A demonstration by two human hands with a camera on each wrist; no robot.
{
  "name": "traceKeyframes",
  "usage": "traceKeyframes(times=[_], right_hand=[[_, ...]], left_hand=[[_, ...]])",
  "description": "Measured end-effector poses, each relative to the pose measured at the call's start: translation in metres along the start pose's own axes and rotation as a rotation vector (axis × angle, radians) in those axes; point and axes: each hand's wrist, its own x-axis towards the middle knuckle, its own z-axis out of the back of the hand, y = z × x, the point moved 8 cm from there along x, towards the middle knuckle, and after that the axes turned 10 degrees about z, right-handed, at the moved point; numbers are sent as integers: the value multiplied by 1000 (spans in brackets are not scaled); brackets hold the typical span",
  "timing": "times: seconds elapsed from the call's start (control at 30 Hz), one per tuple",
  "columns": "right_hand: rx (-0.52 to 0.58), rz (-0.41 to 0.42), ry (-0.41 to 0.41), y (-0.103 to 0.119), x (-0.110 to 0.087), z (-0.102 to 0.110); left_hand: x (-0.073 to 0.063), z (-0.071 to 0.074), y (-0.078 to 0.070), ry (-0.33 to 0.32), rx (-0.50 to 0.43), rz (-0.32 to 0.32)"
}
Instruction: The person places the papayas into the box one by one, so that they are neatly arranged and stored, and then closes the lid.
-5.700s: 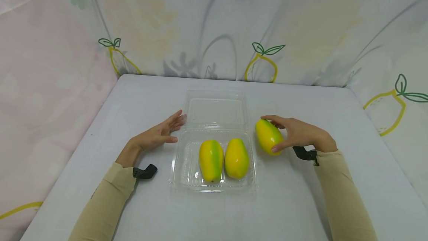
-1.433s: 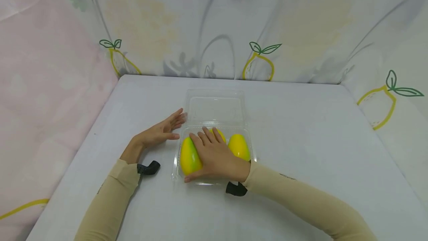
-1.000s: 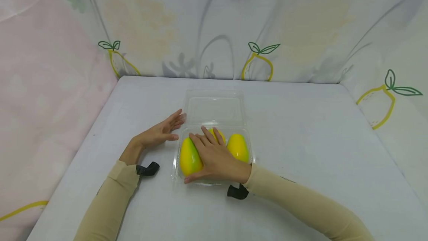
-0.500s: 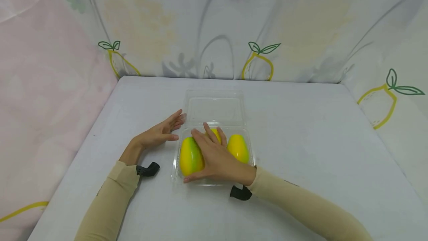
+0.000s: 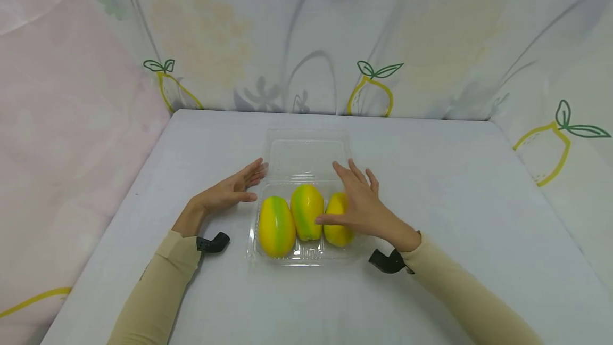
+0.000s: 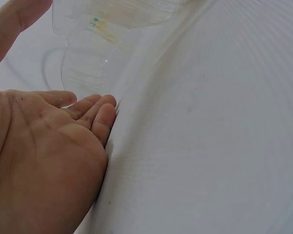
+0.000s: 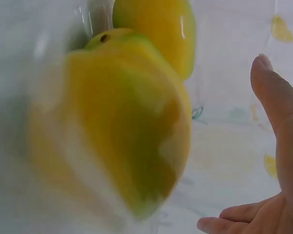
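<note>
Three glossy yellow fruits with green streaks, papaya-like in shape, lie side by side in an unlidded clear plastic clamshell box (image 5: 306, 261): the left fruit (image 5: 276, 227), the middle fruit (image 5: 307, 212) and the right fruit (image 5: 338, 234). My right hand (image 5: 369, 209) hovers over the right fruit and partly hides it, thumb and fingers spread. Its wrist view shows a gap between that hand and the nearest fruit (image 7: 132, 112). On the table at the box's left side rests my left hand (image 5: 225, 190), fingers extended near the hinge and holding nothing.
The box's clear lid (image 5: 307, 153) lies folded back, away from me. A white-covered table (image 5: 455, 174) carries everything. Behind it hangs a lemon-printed cloth (image 5: 431, 41), with a pinkish cloth (image 5: 72, 121) on the left.
Since 5.7 s ago, the third fruit has gone from the table at right into the box. In the last half second my right hand released the left fruit and moved right. My left hand stayed put.
</note>
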Motion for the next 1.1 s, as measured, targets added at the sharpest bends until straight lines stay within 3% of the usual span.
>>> traceKeyframes(times=[0.27,0.5,0.73,0.9,1.1], right_hand=[[59,-133,1,-62,-10,7],[255,-186,63,-89,-6,-11],[377,-223,14,-118,-1,-16],[452,-179,61,-127,-3,-21],[571,-24,114,-126,-2,-21]], left_hand=[[-1,2,0,-1,-4,-6],[-1,2,1,1,-7,-8],[3,-2,3,2,-20,0],[3,-3,5,-4,-10,-2],[0,1,5,-7,-19,-4]])
